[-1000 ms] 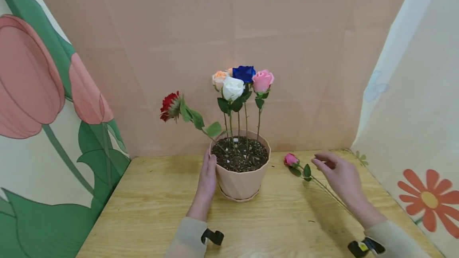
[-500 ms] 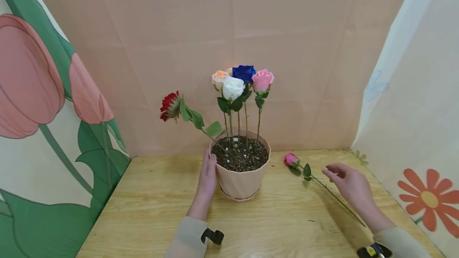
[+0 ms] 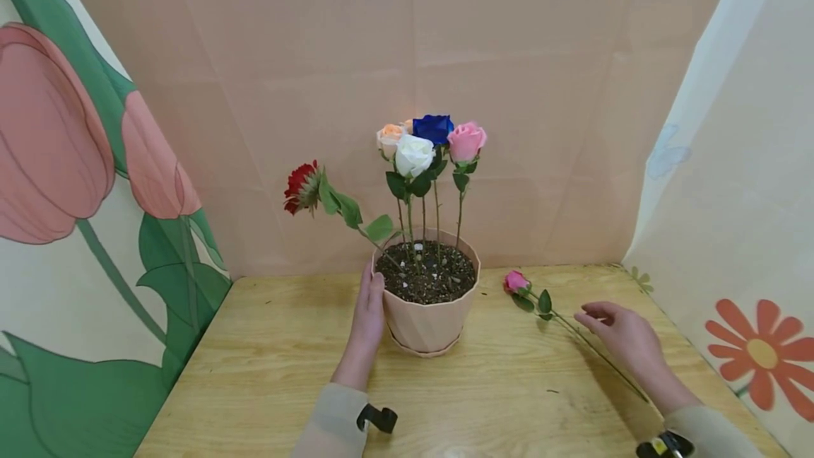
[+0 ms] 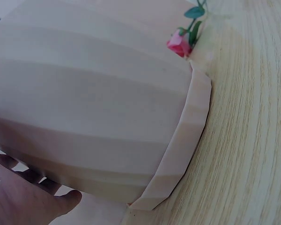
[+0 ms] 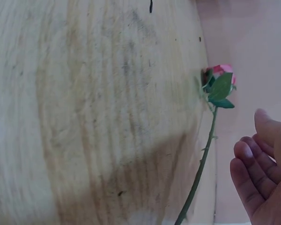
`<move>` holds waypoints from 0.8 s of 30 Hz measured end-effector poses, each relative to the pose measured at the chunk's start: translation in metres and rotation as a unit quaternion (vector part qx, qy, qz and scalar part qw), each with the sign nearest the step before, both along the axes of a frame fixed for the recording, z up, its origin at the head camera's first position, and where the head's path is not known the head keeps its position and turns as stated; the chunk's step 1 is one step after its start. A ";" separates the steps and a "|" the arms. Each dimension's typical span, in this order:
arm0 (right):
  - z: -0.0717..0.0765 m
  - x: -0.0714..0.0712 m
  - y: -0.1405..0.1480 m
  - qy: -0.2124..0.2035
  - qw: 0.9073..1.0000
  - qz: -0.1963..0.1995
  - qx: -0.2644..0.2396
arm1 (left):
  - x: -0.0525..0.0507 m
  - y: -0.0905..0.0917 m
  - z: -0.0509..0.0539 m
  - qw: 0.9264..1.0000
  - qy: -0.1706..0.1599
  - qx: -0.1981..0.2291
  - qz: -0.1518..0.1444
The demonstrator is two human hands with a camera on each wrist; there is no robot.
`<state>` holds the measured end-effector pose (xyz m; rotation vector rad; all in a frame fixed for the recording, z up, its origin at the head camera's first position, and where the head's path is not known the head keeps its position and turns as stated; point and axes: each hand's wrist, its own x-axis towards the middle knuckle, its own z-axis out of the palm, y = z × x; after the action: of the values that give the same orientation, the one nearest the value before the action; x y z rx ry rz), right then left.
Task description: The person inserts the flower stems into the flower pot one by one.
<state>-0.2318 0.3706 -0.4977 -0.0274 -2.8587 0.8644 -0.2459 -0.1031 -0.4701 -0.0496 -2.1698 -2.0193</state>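
Observation:
My left hand (image 3: 367, 309) rests against the left side of a pale pink flowerpot (image 3: 426, 324) filled with dark soil. In the left wrist view the pot wall (image 4: 84, 103) fills most of the picture, and part of the hand (image 4: 23, 197) shows below it. Hovering over the stem of a pink rose (image 3: 516, 282) that lies on the table, my right hand (image 3: 626, 341) holds nothing. Its fingers bend loosely. In the right wrist view this rose (image 5: 221, 86) lies to the left of the fingers (image 5: 253, 164), apart from them.
In the pot stand a white rose (image 3: 415, 156), a blue rose (image 3: 433, 130), a pink rose (image 3: 467, 142) and peach roses (image 3: 390, 138). A red flower (image 3: 302, 189) leans out to the left. A pink backdrop (image 3: 318, 90) closes off the rear of the wooden table (image 3: 267, 373).
My right hand has drawn back to the right and a little nearer, away from the lying rose's leaves. The left hand and the pot have stayed put.

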 end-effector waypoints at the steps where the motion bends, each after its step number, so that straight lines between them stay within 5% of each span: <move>1: -0.002 -0.001 0.001 -0.002 1.000 0.000 0.001 | 0.000 0.000 0.000 1.000 0.000 -0.001 0.000; 24: -0.020 -0.009 0.002 0.001 1.000 0.025 0.011 | -0.003 -0.002 -0.003 1.000 0.003 -0.003 -0.005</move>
<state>-0.2409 0.3722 -0.5176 0.0481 -2.8786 0.8417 -0.2485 -0.1051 -0.4734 -0.0685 -2.1776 -2.0148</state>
